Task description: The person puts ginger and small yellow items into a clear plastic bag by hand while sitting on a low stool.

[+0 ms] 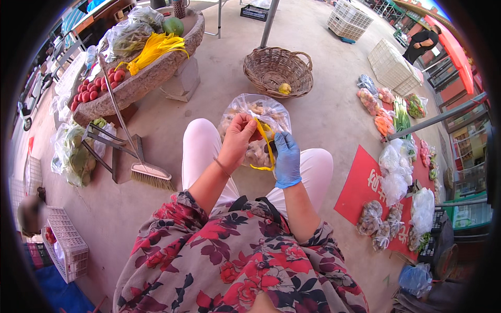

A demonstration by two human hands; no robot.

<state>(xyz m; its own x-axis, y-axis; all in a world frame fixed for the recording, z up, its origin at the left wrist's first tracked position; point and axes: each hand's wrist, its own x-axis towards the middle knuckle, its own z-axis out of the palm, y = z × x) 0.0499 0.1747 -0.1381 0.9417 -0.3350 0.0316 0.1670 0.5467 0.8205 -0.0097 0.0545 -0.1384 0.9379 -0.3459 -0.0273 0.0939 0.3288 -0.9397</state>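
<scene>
My bare left hand (241, 133) pinches the upper end of a yellow mesh net bag (265, 127) between thumb and fingers. My right hand (287, 158), in a blue glove, grips the other side of the net, with something small and dark at its fingertips. The net's yellow tail hangs down between the hands. Just beyond and beneath them, between my knees, stands a clear plastic bag (256, 105) full of pale brown lumpy produce, perhaps ginger. Past it, a wicker basket (264, 72) holds one yellowish item (285, 89). What the net contains is mostly hidden by my fingers.
At left, a stone trough (137, 88) bears yellow nets (156, 49), red round produce (93, 90) and a green melon (173, 26). A broom (150, 171) stands near a metal frame. Bagged vegetables lie on red sheets (354, 184) at right. A person (422, 43) stands far right; another is at left.
</scene>
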